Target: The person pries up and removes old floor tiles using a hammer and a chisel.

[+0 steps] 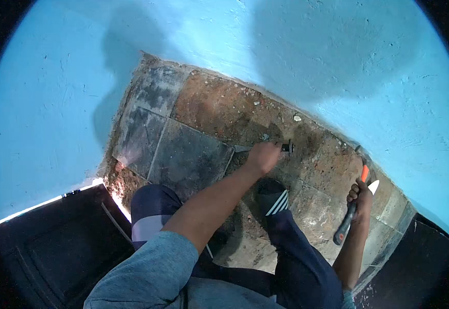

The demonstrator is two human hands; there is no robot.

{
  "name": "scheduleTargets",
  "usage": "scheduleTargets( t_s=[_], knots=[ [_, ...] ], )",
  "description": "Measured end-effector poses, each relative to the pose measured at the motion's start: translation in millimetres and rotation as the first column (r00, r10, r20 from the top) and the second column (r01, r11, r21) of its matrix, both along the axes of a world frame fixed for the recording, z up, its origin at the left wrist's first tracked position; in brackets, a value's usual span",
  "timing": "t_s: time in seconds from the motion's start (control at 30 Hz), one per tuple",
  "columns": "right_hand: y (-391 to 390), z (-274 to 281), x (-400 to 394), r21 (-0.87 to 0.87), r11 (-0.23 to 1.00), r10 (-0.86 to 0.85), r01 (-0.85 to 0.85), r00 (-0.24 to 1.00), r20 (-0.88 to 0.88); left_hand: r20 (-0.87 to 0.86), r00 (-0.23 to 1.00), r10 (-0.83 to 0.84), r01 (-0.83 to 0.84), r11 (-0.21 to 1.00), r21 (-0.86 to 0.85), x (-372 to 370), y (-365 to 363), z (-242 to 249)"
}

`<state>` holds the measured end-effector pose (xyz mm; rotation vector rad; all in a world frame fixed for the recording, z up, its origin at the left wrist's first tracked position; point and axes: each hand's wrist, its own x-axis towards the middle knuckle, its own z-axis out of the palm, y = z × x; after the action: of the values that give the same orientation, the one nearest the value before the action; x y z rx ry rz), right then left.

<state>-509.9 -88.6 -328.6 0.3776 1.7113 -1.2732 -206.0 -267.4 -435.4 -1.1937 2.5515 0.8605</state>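
My left hand (265, 157) is closed around a chisel (287, 148) with a dark handle and a wide end cap. Its flat metal blade points left, its tip right at the edge of a grey floor tile (191, 152). Off to the right, my right hand (359, 198) grips a hammer (342, 229) by its black and orange handle. The hammer's head is raised toward the wall side and hard to see against the floor. A bright white patch shows beside my right fingers.
Bare reddish-brown ground (209, 103) with rubble and a pale stone chip (297, 118) runs along the light blue wall (327, 51). My shoe (271, 198) stands close below the chisel. A dark door (59, 237) is at the left, with light coming under it.
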Motion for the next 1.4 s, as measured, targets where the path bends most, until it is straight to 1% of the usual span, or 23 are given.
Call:
scheduleTargets(
  t_s=[0.03,0.1,0.13,0.17,0.2,0.3,0.33,0.43,0.53,0.63,0.67,0.7,0.73,0.77,0.83,0.93,1.0,1.1,1.23,1.27,1.3,1.33,1.4],
  knots=[
    [-1.8,-3.2,4.7,0.003,0.997,-0.072,0.072,0.997,-0.026,0.007,1.000,0.006,-0.006,1.000,-0.003,-0.5,0.1,4.3],
    [-1.5,-15.6,41.1,0.012,0.991,0.134,-0.135,0.964,-0.228,-0.005,0.999,0.032,-0.032,0.999,0.017,-0.2,3.1,13.3],
    [-11.6,-0.5,70.4,0.089,0.952,0.305,-0.292,0.930,-0.207,-0.012,0.999,0.043,-0.043,0.999,0.021,-0.9,1.5,15.6],
    [-6.1,-18.8,77.7,0.105,0.843,0.538,-0.527,0.831,-0.140,0.003,0.999,0.033,-0.033,0.999,0.016,-1.0,2.0,12.4],
    [-24.1,-1.5,93.5,0.008,0.649,0.760,-0.761,0.649,0.018,0.017,1.000,0.024,-0.024,1.000,0.009,-1.5,1.5,6.3],
    [-41.0,21.9,124.0,-0.070,0.609,0.792,-0.790,0.601,0.111,0.005,1.000,0.021,-0.020,0.999,-0.025,2.2,-2.5,4.2],
    [-36.8,22.3,118.5,-0.022,0.643,0.766,-0.766,0.641,0.051,-0.007,1.000,0.028,-0.028,0.999,-0.035,4.6,-2.3,4.7],
    [-13.5,16.6,74.6,0.026,0.822,0.569,-0.568,0.821,-0.055,-0.036,0.999,0.025,-0.025,1.000,0.012,3.7,-3.3,2.3],
    [-6.1,13.6,34.6,0.044,0.955,0.296,-0.293,0.938,-0.183,-0.089,0.994,0.068,-0.067,0.998,0.016,4.2,-0.2,10.2],
    [-10.8,-21.3,49.4,-0.006,0.993,0.110,-0.119,0.933,-0.344,-0.123,0.991,0.053,-0.057,0.998,-0.030,4.9,4.0,1.8],
    [-13.6,-29.8,70.1,0.043,0.982,0.186,-0.183,0.910,-0.371,-0.093,0.994,0.053,-0.055,0.998,-0.024,3.9,5.2,2.5],
    [-11.9,-37.2,85.1,0.159,0.912,0.410,-0.378,0.860,-0.306,-0.063,0.997,0.053,-0.054,0.998,-0.022,2.5,3.9,4.0],
    [-11.6,-45.7,95.5,0.098,0.823,0.567,-0.560,0.820,-0.079,-0.032,0.998,0.052,-0.053,0.998,-0.019,1.4,3.2,5.3],
    [-29.9,-22.6,117.5,0.091,0.682,0.730,-0.725,0.683,-0.023,-0.041,0.998,0.053,-0.054,0.998,-0.029,1.4,4.6,6.4],
    [-36.0,-33.4,109.8,0.006,0.771,0.637,-0.637,0.771,-0.014,-0.055,0.997,0.055,-0.058,0.997,-0.055,4.5,4.7,7.3],
    [-27.0,-20.4,75.4,-0.113,0.909,0.413,-0.401,0.904,0.111,-0.079,0.995,0.059,-0.065,0.995,-0.070,5.2,5.5,7.6],
    [-14.5,-13.4,55.6,-0.038,0.971,0.236,-0.237,0.971,-0.023,-0.064,0.998,0.030,-0.033,0.998,-0.048,5.7,4.5,8.3],
    [-8.0,-20.1,29.1,-0.027,0.999,-0.039,0.034,0.973,-0.229,-0.050,0.997,0.064,-0.065,0.997,-0.033,5.0,5.3,9.6],
    [5.6,-54.2,51.1,-0.046,0.987,0.110,-0.151,0.870,-0.481,-0.113,0.992,0.058,-0.068,0.994,-0.087,4.8,7.4,-7.8],
    [4.7,-56.0,73.9,0.042,0.958,0.274,-0.284,0.865,-0.420,-0.107,0.991,0.086,-0.094,0.993,-0.075,4.0,8.6,-6.3],
    [9.5,-67.4,84.9,0.177,0.817,0.574,-0.549,0.743,-0.345,-0.102,0.988,0.112,-0.119,0.991,-0.064,2.3,9.1,-4.0],
    [-14.2,-27.4,110.5,0.374,0.460,0.876,-0.806,0.342,-0.340,-0.096,0.986,0.140,-0.146,0.988,-0.055,1.0,8.3,-3.6],
    [-17.6,-56.6,96.4,0.063,0.716,0.697,-0.696,0.706,-0.123,-0.069,0.994,0.081,-0.085,0.995,-0.047,5.1,6.4,-7.2]
  ],
)
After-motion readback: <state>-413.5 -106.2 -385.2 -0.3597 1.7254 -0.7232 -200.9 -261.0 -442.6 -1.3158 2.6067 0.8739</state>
